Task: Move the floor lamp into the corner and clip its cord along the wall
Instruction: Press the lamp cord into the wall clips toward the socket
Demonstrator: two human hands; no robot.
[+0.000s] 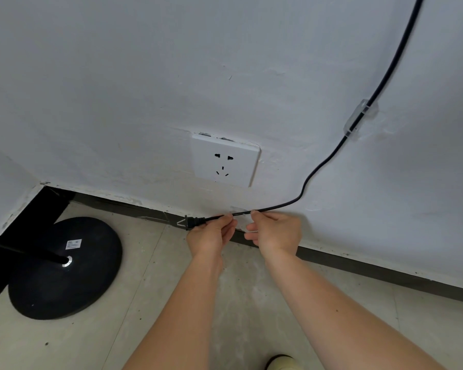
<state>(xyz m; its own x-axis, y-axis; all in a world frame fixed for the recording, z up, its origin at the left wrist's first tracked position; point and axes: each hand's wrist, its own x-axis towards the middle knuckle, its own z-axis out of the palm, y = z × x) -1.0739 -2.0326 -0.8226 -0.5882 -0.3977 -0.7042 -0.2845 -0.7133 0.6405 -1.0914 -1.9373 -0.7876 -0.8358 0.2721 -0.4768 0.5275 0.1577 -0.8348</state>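
Note:
The floor lamp's round black base (pixel 65 268) stands on the floor in the corner at lower left, its black pole (pixel 22 249) leaning out of view. The black cord (pixel 385 76) runs down the white wall through a clear clip (pixel 358 121), curves down and ends in a two-pin plug (pixel 194 222) low by the skirting. My left hand (pixel 211 236) pinches the cord just right of the plug. My right hand (pixel 275 231) pinches the cord a little further right, over a second clear clip (pixel 241 213) stuck low on the wall.
A white wall socket (pixel 225 160) sits above my hands with nothing plugged into it. A dark skirting board (pixel 358 265) runs along the wall's foot. The floor is pale tile (pixel 171 316). A light shoe toe (pixel 281 361) shows at the bottom edge.

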